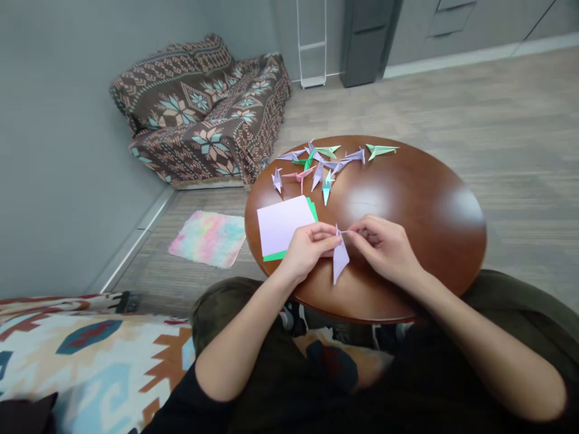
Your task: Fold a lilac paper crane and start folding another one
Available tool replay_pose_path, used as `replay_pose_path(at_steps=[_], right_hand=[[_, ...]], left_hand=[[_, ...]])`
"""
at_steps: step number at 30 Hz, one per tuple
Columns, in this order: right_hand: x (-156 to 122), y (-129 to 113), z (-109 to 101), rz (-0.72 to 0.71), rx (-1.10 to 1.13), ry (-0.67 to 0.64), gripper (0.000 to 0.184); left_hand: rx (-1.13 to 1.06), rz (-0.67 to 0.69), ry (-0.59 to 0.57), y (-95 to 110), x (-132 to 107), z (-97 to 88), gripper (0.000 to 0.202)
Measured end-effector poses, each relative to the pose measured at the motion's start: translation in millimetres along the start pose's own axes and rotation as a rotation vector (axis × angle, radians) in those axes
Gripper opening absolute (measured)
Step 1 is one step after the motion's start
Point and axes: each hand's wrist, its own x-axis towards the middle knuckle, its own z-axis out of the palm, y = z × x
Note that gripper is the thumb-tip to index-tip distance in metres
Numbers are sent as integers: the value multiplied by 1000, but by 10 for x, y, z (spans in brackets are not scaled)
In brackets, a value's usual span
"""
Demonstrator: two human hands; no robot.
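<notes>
**Folded lilac paper [341, 258] pinched in both hands**

It sits above the round wooden table [434, 241] — left hand [310, 248] and right hand [384, 247] each pinching near its top, fingers curled. Paper cranes [316, 163] lie beyond, past a lilac sheet [280, 224] on a green sheet [312, 211].

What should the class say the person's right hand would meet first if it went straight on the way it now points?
The right hand points toward the folded lilac paper, so that comes first; its fingertips seem already at the paper, though depth is hard to judge. Just beyond is the left hand.
</notes>
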Motion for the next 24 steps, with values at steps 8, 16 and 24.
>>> replay_pose_path(at_steps=[8, 16, 24], right_hand=[[-42, -53, 2, 333, 374, -278, 26], [-15, -52, 18, 459, 545, -278, 34], [-2, 7, -27, 429, 475, -151, 33]], left_hand=[[38, 127, 64, 25, 44, -38, 39], [188, 195, -27, 55, 22, -30, 36], [361, 140, -115, 68, -12, -61, 34]])
